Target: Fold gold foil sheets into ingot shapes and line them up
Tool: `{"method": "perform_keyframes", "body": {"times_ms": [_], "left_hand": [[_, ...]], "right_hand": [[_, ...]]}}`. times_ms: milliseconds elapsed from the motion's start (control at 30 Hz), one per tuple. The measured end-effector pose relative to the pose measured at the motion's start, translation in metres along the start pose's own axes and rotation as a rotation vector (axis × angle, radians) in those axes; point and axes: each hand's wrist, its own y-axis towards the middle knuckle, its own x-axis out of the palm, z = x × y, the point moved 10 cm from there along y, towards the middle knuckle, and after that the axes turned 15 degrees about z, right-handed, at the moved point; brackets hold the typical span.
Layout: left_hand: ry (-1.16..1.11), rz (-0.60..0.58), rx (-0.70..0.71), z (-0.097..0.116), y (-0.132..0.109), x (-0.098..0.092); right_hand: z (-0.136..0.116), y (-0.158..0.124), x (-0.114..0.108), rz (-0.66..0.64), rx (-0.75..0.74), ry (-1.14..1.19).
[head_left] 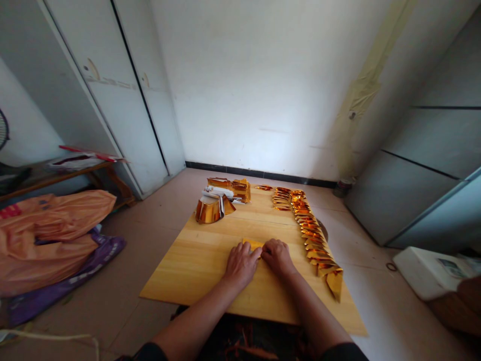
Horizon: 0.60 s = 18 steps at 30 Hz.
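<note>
A small sheet of gold foil paper [252, 243] lies on the wooden board between my hands, mostly covered by them. My left hand [241, 263] presses on its left part, with fingers bent and the thumb reaching toward the right. Curled fingers of my right hand [278, 256] pinch the paper's right edge, and the two hands nearly touch. To the right runs a long row of folded gold foil pieces [312, 233], overlapping one another. At the board's far left stand a curved stack of gold foil sheets [209, 209] and another gold bundle [241, 190].
The wooden board [180, 271] sits low over the tiled floor. Grey cabinets [139, 100] rise at the left, with an orange bag [48, 235] in front. A grey refrigerator-like unit [424, 150] and a white box [428, 271] are at the right.
</note>
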Motion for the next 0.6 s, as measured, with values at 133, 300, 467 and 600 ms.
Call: {"method": "perform_keyframes", "body": {"times_ms": [133, 300, 467, 600], "left_hand": [[0.024, -0.014, 0.054, 0.0005, -0.0030, 0.0025], [0.015, -0.009, 0.071, -0.0002, -0.0048, 0.0004], [-0.055, -0.029, 0.022, -0.0028, -0.0034, -0.0033], [-0.088, -0.016, -0.070, -0.0066, 0.0010, -0.0023]], "right_hand": [[0.0040, 0.0002, 0.0020, 0.000, 0.026, 0.040], [0.0088, 0.0015, 0.0030, -0.001, 0.027, 0.133], [0.0100, 0.0028, 0.0041, -0.008, -0.004, 0.177], [0.0088, 0.0041, 0.0045, -0.024, -0.013, 0.159]]}}
